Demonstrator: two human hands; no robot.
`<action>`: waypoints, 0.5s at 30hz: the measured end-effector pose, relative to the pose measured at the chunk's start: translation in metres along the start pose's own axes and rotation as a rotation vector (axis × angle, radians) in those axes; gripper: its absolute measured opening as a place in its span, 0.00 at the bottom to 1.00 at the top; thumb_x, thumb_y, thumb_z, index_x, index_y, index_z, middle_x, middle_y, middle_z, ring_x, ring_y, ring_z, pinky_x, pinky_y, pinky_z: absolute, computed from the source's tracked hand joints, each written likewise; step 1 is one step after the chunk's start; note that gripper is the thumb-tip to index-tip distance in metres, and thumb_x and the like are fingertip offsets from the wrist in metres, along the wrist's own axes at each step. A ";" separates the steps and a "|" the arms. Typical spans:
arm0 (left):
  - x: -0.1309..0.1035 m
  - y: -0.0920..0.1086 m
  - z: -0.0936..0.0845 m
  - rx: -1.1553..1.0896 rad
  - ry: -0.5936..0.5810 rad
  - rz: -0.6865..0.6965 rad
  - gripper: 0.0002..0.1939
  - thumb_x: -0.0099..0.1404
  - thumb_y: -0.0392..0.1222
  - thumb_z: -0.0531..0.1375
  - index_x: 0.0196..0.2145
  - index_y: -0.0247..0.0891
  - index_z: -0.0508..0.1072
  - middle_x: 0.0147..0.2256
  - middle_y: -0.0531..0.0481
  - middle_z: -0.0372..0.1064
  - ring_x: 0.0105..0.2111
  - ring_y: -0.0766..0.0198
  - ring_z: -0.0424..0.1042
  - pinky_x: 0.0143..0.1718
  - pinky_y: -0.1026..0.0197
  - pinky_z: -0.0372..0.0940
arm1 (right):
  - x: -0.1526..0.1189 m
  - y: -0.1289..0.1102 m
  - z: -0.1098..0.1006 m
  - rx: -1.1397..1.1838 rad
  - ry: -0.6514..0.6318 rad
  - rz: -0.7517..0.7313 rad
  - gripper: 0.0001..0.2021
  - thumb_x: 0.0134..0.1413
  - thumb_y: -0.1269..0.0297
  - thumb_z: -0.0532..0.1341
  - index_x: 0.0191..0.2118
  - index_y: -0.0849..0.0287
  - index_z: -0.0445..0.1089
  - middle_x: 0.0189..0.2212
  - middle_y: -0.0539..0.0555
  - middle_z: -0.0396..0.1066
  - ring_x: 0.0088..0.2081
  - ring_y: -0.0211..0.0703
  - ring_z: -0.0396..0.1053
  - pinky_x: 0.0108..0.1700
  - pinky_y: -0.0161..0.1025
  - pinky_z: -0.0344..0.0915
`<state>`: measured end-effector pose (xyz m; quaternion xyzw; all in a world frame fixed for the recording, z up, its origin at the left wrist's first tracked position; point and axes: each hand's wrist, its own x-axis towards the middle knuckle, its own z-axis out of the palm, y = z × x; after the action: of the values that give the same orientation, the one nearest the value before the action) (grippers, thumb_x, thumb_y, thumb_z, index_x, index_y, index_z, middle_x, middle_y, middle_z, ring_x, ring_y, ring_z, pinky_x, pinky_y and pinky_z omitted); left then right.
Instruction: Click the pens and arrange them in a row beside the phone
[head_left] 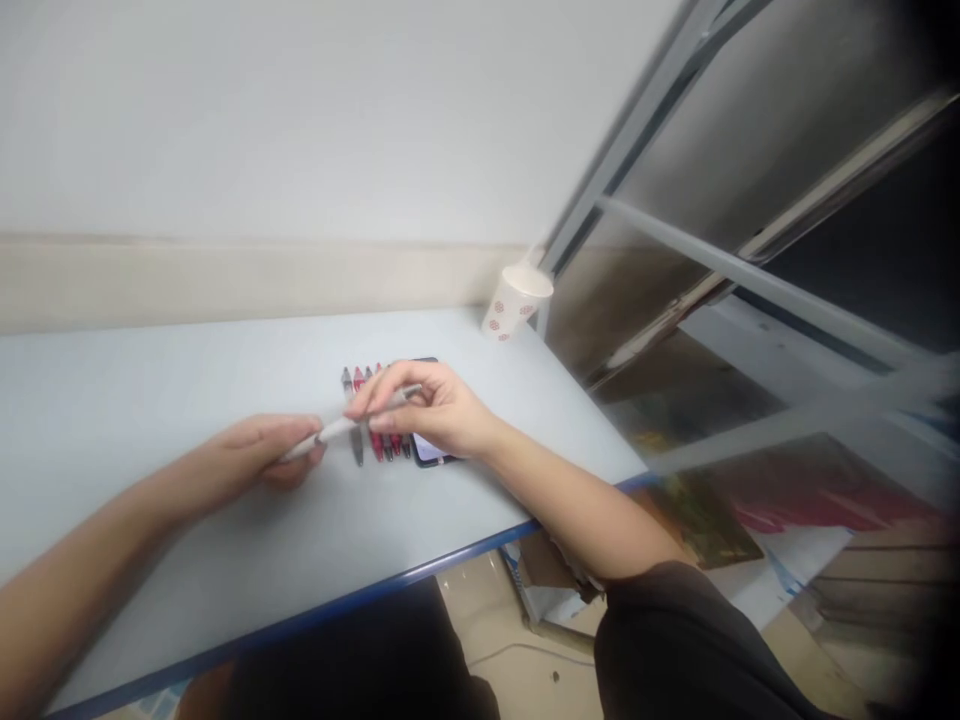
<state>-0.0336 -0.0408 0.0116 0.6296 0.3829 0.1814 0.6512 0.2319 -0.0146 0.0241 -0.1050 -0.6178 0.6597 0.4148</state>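
Note:
A slim white pen (pixel 341 427) is held slantwise above the table between my two hands. My left hand (pixel 281 447) pinches its lower left end between thumb and fingers. My right hand (pixel 431 405) is closed around the other end, and that end pokes out beside the index finger. Whether the pen is one piece or two parts meeting near my left fingertips, I cannot tell. Under my right hand lies a row of several pens, a grey pen (pixel 358 447) at its left and a red pen (pixel 377 446) among them. Partly covered by that hand is a phone (pixel 429 457), its screen lit.
A white paper cup (pixel 516 303) with red flower prints stands at the far right corner by the wall. The pale table (pixel 225 370) has a blue front edge (pixel 420 571). To the right rises a metal frame (pixel 750 275) with shelves holding blurred items.

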 end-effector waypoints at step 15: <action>0.007 0.002 0.003 0.021 -0.014 0.049 0.26 0.71 0.66 0.58 0.36 0.39 0.76 0.20 0.54 0.66 0.23 0.66 0.61 0.28 0.62 0.59 | -0.002 -0.006 0.005 -0.256 0.230 -0.060 0.18 0.66 0.50 0.66 0.53 0.54 0.67 0.47 0.55 0.79 0.40 0.40 0.77 0.50 0.44 0.77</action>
<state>-0.0264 -0.0381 0.0114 0.6469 0.3648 0.1888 0.6425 0.2318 -0.0202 0.0301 -0.2132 -0.6480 0.5467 0.4856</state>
